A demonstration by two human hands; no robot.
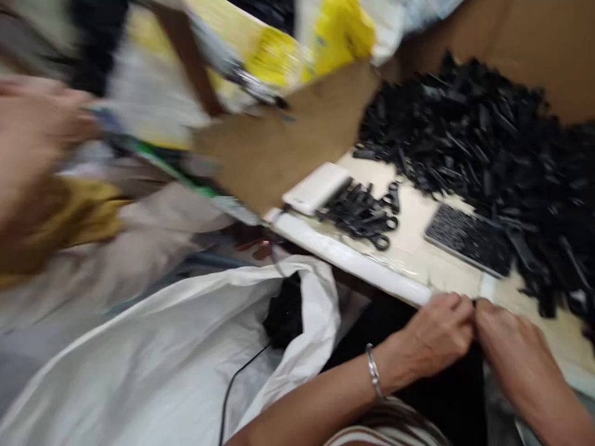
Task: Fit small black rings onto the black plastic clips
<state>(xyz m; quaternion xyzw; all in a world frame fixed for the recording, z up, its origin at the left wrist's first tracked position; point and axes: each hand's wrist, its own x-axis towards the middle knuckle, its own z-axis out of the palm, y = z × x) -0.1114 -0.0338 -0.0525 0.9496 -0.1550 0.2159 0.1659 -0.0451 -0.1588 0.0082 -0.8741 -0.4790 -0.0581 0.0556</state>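
A white sack point(162, 341) is seen spread beside a table point(416, 251), a black cord point(229, 387) draped over it; a white case point(316, 188) (rounded at its corners) is placed near the table's edge, by a brown cardboard panel point(279, 152); yellow plastic point(344, 34) is bunched beyond.

Matt black plastic, bare brown cardboard, pale woven cloth-like sheeting.
At 2 o'clock the black parts point(469, 136) look like plastic, mostly matt with glossy glints; the slab point(469, 240) at 3 is rough-topped. The cardboard point(279, 142) at 12 is matt, the sack point(139, 347) at 8 softly creased, the bracelet point(373, 371) at 5 shiny metal.
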